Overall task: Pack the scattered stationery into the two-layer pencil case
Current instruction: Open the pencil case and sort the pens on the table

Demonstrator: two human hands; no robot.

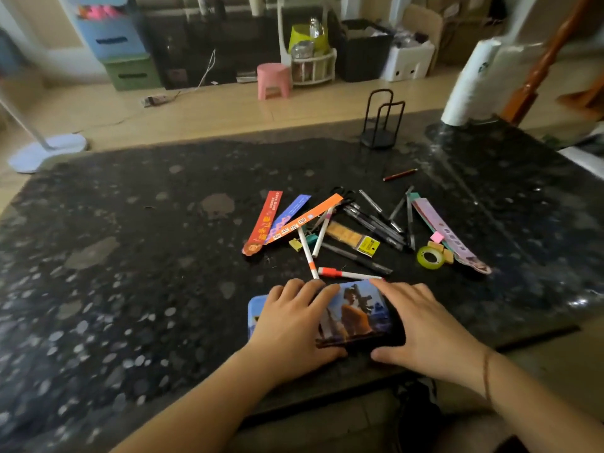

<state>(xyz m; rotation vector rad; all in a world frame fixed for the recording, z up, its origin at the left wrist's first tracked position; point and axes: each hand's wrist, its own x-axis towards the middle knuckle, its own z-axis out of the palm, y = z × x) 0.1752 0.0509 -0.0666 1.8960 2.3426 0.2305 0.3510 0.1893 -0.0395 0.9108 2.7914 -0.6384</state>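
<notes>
A blue pencil case (356, 313) with a printed picture on its lid lies shut near the table's front edge. My left hand (294, 322) rests on its left half and my right hand (425, 325) grips its right end, thumb under the near edge. Beyond the case lies scattered stationery: red, blue and orange bookmarks (287, 220), white pens with orange caps (346, 273), several black pens (376, 220), a yellow-labelled refill box (353, 238), a green tape roll (430, 257), a pink bookmark (447, 235) and a red pencil (400, 174).
The table is dark speckled stone (130, 256). A black wire stand (380, 125) sits at the far edge and a white paper roll (474, 80) at the far right. A pink stool (274, 80) and storage bins stand on the floor behind.
</notes>
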